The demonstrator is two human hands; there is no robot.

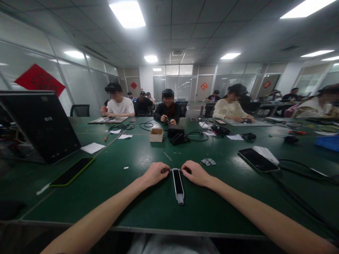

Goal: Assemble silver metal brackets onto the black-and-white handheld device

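Observation:
On the green table in front of me lies a slim, long device point(178, 185) with a black face, a white rim and a grey block at its near end. My left hand point(157, 173) is at the left of its far end, fingers curled into a pinch. From the right, my right hand point(194, 172) meets the same far end, thumb and fingers also pinched together. What sits between the fingertips is too small to make out. Just beyond my right hand lie several small grey metal pieces point(208, 162).
A green-edged phone point(72, 172) lies at left near a black HP computer case point(45, 123). At right are a black phone point(258, 159) and cables. Ahead stand a small cardboard box point(156, 135) and a black device point(177, 134). Several people sit across the table point(127, 208).

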